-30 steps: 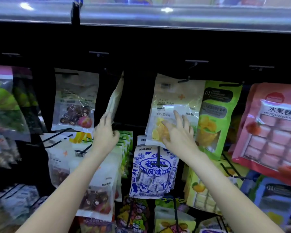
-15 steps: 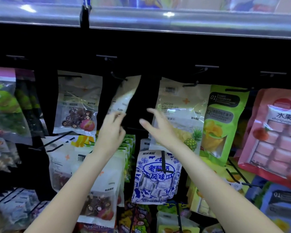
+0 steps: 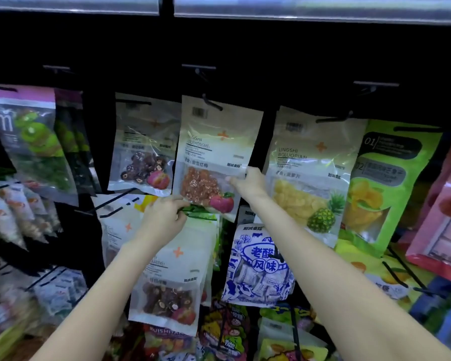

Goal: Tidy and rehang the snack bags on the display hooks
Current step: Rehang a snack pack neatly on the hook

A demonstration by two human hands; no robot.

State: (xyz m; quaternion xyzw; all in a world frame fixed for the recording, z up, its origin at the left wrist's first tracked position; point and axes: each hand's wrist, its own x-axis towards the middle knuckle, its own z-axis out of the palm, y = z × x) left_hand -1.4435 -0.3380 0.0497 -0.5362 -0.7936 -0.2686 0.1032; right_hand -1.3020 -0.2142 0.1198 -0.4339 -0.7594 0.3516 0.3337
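A clear and cream snack bag of red dried fruit [image 3: 214,142] hangs face-forward from a black display hook [image 3: 211,103] in the top row, centre. My left hand [image 3: 164,220] pinches its lower left corner from below. My right hand [image 3: 249,182] grips its right edge at mid height. To its left hangs a similar bag of dark dried fruit [image 3: 143,144]. On its right hangs a pineapple slice bag [image 3: 307,175].
Green kiwi bags [image 3: 29,136] hang far left. A green mango bag [image 3: 391,183] and a pink candy bag [image 3: 443,217] hang at right. Below are a blue and white bag [image 3: 258,267], another dried fruit bag [image 3: 172,277] and several hooks sticking out. A metal shelf rail [image 3: 297,9] runs overhead.
The bag was edge-on in my left hand; now it faces forward on the hook. My right hand left the pineapple bag and took the bag's right edge. The view moved closer.
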